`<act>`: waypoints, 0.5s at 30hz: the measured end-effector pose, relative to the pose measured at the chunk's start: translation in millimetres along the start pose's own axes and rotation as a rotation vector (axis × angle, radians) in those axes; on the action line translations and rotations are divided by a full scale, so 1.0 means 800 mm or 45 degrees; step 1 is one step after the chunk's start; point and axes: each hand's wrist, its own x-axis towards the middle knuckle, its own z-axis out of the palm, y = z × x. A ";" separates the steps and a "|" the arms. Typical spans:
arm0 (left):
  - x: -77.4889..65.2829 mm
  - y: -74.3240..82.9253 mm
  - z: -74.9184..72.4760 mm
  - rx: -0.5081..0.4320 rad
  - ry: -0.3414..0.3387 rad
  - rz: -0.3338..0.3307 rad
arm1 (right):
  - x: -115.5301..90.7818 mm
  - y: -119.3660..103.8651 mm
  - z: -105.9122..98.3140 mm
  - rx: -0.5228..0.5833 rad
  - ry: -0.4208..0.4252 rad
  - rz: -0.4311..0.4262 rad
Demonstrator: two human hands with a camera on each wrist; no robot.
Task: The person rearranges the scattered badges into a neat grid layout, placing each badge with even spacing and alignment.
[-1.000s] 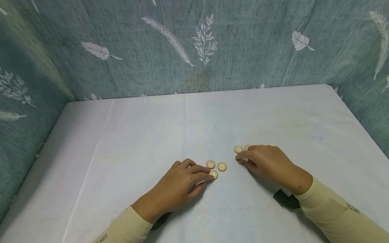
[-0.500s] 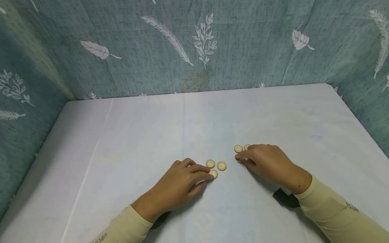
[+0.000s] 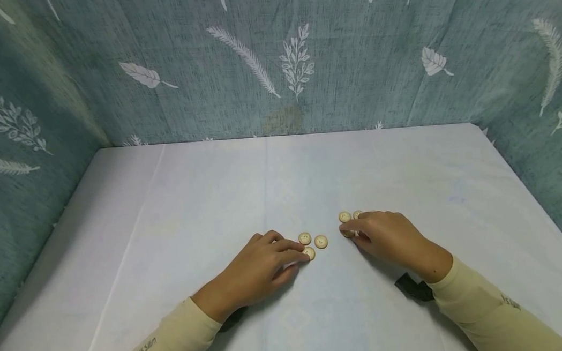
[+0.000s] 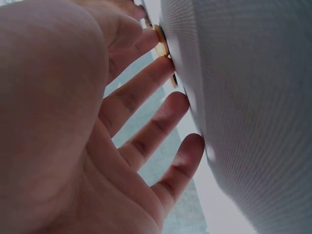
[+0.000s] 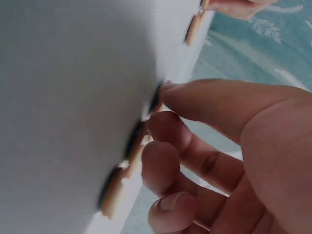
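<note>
Three round, cream-coloured buttons lie close together at my left hand: one at the back, one to the right and a front button. My left fingertips touch the front button, the fingers spread and fairly straight; the left wrist view shows this button edge-on. Farther right, my right hand pinches a button between thumb and index finger, low at the cloth. Behind those fingers lie another button and a partly covered button. My right hand hides part of this group.
A white cloth covers the table. Green leaf-patterned fabric rises behind it and at both sides. A dark wrist strap shows under the right wrist.
Both hands stay in nearly the same place. Slightly more of the buttons beside my right hand shows now. The head view has shifted a little.
</note>
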 end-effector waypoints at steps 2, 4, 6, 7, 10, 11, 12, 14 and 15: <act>-0.001 0.000 0.001 0.002 -0.006 0.003 | -0.001 -0.003 -0.001 0.003 0.000 -0.016; -0.001 -0.001 0.001 0.008 0.000 0.006 | -0.001 -0.006 -0.002 -0.002 0.019 -0.038; -0.001 -0.001 0.001 0.011 0.003 0.007 | 0.000 -0.008 -0.003 -0.005 0.037 -0.055; -0.001 -0.002 0.002 0.010 0.003 0.007 | 0.000 -0.009 -0.003 -0.006 0.043 -0.062; -0.001 -0.001 0.002 0.003 -0.010 0.001 | -0.001 -0.011 -0.002 0.000 0.050 -0.080; -0.001 -0.001 0.002 0.000 -0.014 0.001 | -0.001 -0.011 -0.002 0.000 0.058 -0.090; -0.001 0.000 0.002 0.003 -0.016 0.003 | -0.002 -0.011 -0.002 -0.004 0.068 -0.103; -0.001 0.000 0.001 0.008 -0.009 0.005 | -0.002 -0.011 -0.001 -0.019 0.098 -0.134; 0.000 0.000 0.000 0.013 -0.001 0.007 | -0.002 -0.012 -0.001 -0.026 0.112 -0.148</act>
